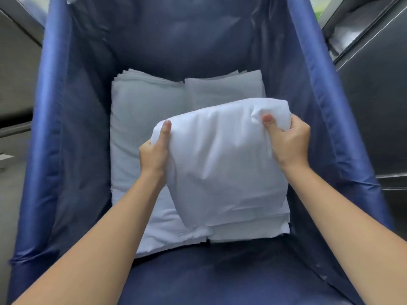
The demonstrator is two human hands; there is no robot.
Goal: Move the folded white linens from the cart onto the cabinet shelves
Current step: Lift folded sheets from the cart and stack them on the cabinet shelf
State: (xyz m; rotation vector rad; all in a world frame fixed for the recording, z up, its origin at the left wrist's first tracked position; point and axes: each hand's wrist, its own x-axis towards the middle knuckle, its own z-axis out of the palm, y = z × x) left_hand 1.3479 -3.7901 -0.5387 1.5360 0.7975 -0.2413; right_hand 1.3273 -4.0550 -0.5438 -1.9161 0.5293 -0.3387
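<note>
Both hands in the blue cart (pixel 55 133) | left hand (pixel 154 153) and right hand (pixel 288 142) each grip a side of the folded bundle (pixel 222 164) | bundle sits between them atop the remaining stack (pixel 143 115), long axis toward the person | cabinet shelf (pixel 361 34) up right, right hand nearer

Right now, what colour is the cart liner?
Dark blue, plain; the cart liner shows best in the head view.

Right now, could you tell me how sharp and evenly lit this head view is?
Head view: the held linen is bright and fairly sharp; the stack below sits in bluish shade; the blue cart sides bow outward from wide-angle distortion and show sheen; the corners are soft.
</note>
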